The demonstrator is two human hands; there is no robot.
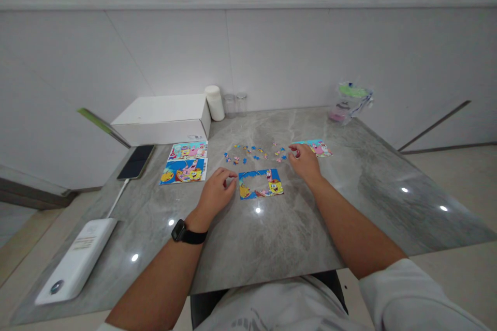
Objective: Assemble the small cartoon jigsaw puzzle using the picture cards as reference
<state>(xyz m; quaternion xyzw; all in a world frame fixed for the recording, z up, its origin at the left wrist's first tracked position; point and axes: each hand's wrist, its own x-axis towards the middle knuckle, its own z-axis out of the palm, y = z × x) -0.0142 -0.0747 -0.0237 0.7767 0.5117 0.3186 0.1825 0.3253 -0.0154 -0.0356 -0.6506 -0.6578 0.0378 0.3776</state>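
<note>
A partly assembled cartoon jigsaw puzzle (275,187) lies on the table, its border joined around a gap in the middle. My left hand (218,191), wearing a black watch, rests at the puzzle's left edge, fingers loosely bent and apart from the thumb. Beyond the puzzle, several loose puzzle pieces (245,161) are scattered. At their right end is my right hand (305,161), its fingers curved with a small gap to the thumb and nothing visible between them. It partly covers another cartoon puzzle picture (320,148).
Two cartoon picture cards (183,171) lie left, near a phone (135,162) cabled to a white power bank (77,261). At the back stand a white box (163,116), a white bottle (215,103) and clear glasses (241,105). A plastic bag (350,102) sits back right.
</note>
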